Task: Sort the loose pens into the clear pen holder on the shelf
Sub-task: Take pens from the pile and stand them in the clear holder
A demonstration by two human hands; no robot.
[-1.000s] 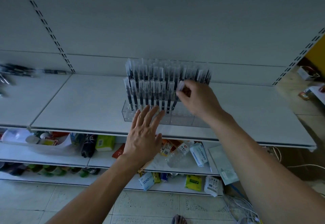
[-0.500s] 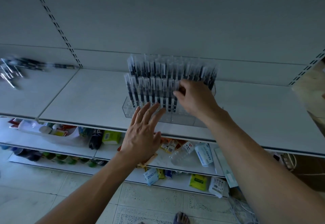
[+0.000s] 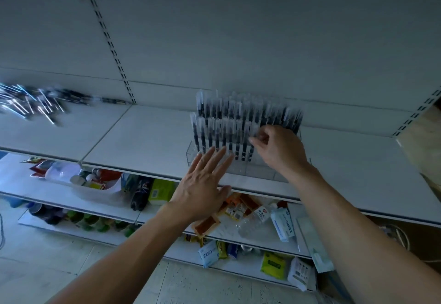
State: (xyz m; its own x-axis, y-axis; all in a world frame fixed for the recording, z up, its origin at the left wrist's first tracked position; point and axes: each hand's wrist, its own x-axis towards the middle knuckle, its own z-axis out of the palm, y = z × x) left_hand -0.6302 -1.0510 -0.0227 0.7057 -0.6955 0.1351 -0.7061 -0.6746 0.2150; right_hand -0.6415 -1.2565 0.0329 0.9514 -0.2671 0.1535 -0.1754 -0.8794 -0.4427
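A clear pen holder stands on the white shelf, with two rows of upright black pens in clear caps. My right hand is at the right end of the front row and pinches the top of a pen there. My left hand is flat with fingers spread, fingertips against the holder's front wall. A blurred pile of loose pens lies on the shelf at far left.
The shelf's front edge runs under my left palm. Lower shelves hold packets, a plastic bottle, a green box and wipes packs. A slotted upright divides the back panel. Tiled floor lies below.
The view has swung left, so the holder sits further right. My right hand has stayed at the end of the front row, lowering the pen. My left hand stays at the holder's front.
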